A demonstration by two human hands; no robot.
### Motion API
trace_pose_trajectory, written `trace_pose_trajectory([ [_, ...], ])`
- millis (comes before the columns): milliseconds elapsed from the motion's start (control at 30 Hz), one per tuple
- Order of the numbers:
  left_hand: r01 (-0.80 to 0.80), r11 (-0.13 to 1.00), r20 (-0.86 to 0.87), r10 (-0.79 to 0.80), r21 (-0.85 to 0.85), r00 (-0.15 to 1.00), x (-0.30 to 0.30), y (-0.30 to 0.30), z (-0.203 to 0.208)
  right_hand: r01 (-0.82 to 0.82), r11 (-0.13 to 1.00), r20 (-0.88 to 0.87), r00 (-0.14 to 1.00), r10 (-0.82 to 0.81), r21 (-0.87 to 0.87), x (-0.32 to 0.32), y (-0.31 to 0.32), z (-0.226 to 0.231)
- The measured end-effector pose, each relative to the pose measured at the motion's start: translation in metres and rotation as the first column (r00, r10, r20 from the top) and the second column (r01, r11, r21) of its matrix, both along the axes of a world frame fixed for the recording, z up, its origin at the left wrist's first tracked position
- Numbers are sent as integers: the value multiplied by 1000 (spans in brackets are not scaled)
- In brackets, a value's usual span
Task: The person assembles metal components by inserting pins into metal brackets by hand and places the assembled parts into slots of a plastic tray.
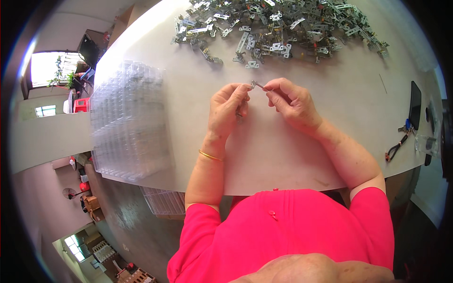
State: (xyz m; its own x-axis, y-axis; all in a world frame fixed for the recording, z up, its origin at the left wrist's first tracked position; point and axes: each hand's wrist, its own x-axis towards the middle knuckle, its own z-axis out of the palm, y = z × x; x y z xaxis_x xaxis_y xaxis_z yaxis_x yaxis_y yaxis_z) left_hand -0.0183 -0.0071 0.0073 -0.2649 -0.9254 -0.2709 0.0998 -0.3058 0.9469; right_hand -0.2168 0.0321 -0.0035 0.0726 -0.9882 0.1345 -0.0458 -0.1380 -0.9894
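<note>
Both hands, left hand (230, 107) and right hand (292, 101), pinch one small metal bracket (257, 85) mid-desk, while most metal brackets (278, 26) lie heaped at the far edge, seemingly unworked.

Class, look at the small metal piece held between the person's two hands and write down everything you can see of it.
The small metal piece looks like a thin, silvery-grey stamped part, similar to those in the heap of metal parts farther up the white table. It is held above the tabletop, lying roughly level between the hands. The left hand pinches one end with its fingertips, and the right hand pinches the other. It is too small to make out holes or bends.
</note>
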Motion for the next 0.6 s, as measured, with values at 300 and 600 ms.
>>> trace_pose_trajectory([
  [300, -7, 998, 41, 10, -60, 999, -2, 7, 2, -7, 999, -107, 994, 2, -42, 0, 0, -4],
  [600, 81, 961, 283, -3, -265, 959, -6, 15, 0, -55, 998, -29, 998, 56, 34, 0, 1, -1],
])
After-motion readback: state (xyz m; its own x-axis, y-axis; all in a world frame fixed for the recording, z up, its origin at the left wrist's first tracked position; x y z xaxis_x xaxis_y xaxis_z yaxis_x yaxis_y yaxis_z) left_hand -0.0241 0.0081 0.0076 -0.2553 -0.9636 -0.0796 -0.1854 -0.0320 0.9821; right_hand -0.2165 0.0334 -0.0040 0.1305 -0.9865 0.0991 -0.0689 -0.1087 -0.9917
